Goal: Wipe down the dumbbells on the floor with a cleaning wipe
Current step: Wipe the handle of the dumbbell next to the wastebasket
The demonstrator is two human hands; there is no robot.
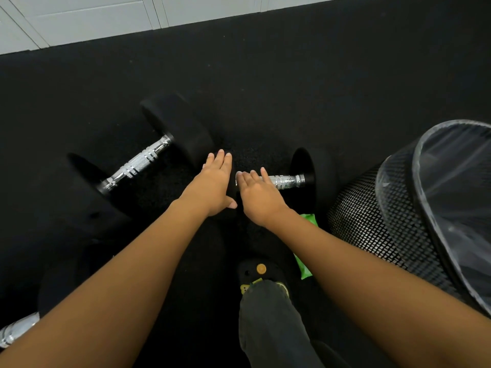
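A big black dumbbell [138, 163] with a chrome knurled handle lies on the dark floor at left. A second dumbbell [287, 181] lies at centre right, its chrome handle partly hidden under my right hand [259, 197]. That hand is spread flat over the handle's near end, fingers apart, holding nothing I can see. My left hand [215, 181] hovers flat and open just left of it, between the two dumbbells. A green wipe packet [305, 248] lies on the floor under my right forearm, mostly hidden. No loose wipe is visible.
A black mesh waste bin [385, 216] with a clear liner stands at right, close to the second dumbbell. Another chrome handle [18, 330] shows at bottom left. My knee and black shoe [261, 272] are at bottom centre. A white wall [79, 17] runs along the back.
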